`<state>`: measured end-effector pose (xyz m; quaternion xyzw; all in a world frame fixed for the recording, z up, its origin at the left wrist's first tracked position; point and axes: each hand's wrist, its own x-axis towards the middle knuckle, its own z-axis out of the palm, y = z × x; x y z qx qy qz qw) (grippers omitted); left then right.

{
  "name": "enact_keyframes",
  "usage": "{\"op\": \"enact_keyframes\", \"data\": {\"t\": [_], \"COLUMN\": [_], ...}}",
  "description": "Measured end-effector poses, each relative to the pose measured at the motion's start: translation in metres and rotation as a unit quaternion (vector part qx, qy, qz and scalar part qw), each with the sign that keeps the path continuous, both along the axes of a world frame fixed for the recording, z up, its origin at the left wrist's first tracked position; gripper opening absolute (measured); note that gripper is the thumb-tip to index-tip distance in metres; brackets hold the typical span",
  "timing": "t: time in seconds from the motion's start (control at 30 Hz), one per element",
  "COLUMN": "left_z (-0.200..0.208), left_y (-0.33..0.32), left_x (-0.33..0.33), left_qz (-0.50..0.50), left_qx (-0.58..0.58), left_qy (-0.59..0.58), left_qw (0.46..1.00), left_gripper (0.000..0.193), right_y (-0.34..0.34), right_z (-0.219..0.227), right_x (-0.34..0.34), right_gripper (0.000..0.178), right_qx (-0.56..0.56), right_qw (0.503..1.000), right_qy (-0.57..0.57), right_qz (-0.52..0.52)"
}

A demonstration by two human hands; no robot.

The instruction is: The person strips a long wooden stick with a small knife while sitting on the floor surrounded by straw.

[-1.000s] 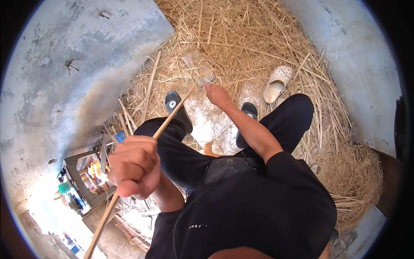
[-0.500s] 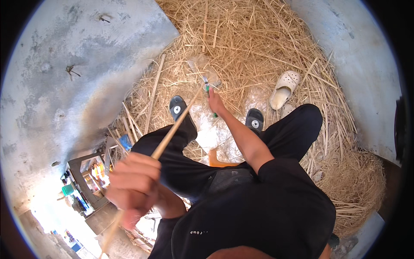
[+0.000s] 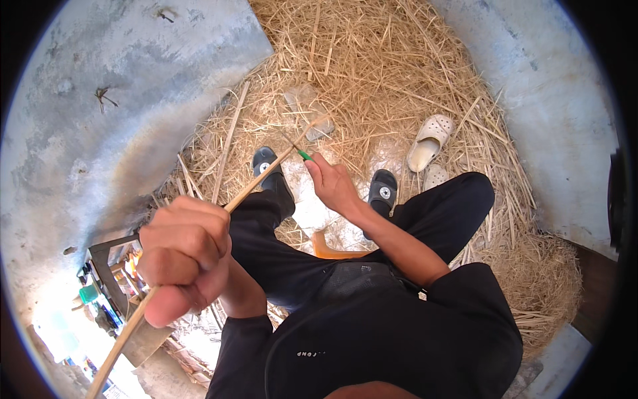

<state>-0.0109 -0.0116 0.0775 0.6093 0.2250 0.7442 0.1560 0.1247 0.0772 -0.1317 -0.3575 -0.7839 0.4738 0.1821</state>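
My left hand (image 3: pixel 188 256) is closed around a long, pale bamboo strip (image 3: pixel 259 181), raised close to the camera at the lower left. The strip slants from the lower left edge up to the middle, where its far end is blurred. A knife with a green handle (image 3: pixel 304 155) is gripped in my right hand (image 3: pixel 332 185), between my feet and a little beyond. Its thin blade crosses the strip near the far end; whether the two touch I cannot tell. Most of the handle is hidden by the fingers.
Straw-like shavings (image 3: pixel 385 73) cover the floor, with a flat stone or brick (image 3: pixel 307 106) among them. A beige clog (image 3: pixel 428 143) lies beyond my right foot. An orange plastic piece (image 3: pixel 325 249) shows between my legs. Walls (image 3: pixel 133 100) stand on both sides; a dark-framed shelf (image 3: pixel 106 266) is at left.
My right hand has drawn closer to me, and the knife has turned from pointing away to pointing up-left across the strip. My left hand has shifted slightly left, still holding the strip.
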Motion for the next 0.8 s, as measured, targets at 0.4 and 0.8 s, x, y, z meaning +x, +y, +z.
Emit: {"op": "enact_keyframes", "data": {"t": [0.4,0.8], "left_z": [-0.006,-0.017], "left_y": [-0.013,-0.031], "left_x": [0.052,0.054], "left_qz": [0.076,0.092], "left_qx": [-0.012,-0.002], "left_qy": [0.002,-0.049], "left_qw": [0.997,0.995], "left_gripper": [0.052,0.052], "right_y": [0.046,-0.004], "right_z": [-0.083,-0.018], "right_x": [0.027,0.033], "right_gripper": [0.046,0.042], "right_qx": [-0.081,0.372], "right_qw": [0.983,0.916], "right_qy": [-0.162,-0.15], "right_qz": [-0.013,-0.027]}}
